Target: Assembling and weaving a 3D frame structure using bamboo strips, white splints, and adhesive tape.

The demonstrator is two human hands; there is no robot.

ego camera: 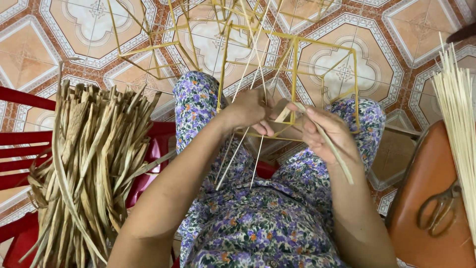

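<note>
Frame: a yellow open framework of thin bamboo sticks rested on the person's knees and reached toward 12 o'clock over the patterned floor tiles.
Left hand: the left hand was closed narrowly around the frame's lower joint and a few pale loose splints.
Right hand: the right hand pinched a flat tan strip of dried leaf, its tail trailing toward 5 o'clock.
Technique: the binding looked best kept taut, with the joint held steady while the strip was wrapped.
At 9 o'clock: a bundle of dried brown leaf strips lay on a red plastic chair.
At 3 o'clock: pale straight sticks and worn metal scissors lay on an orange stool.
</note>
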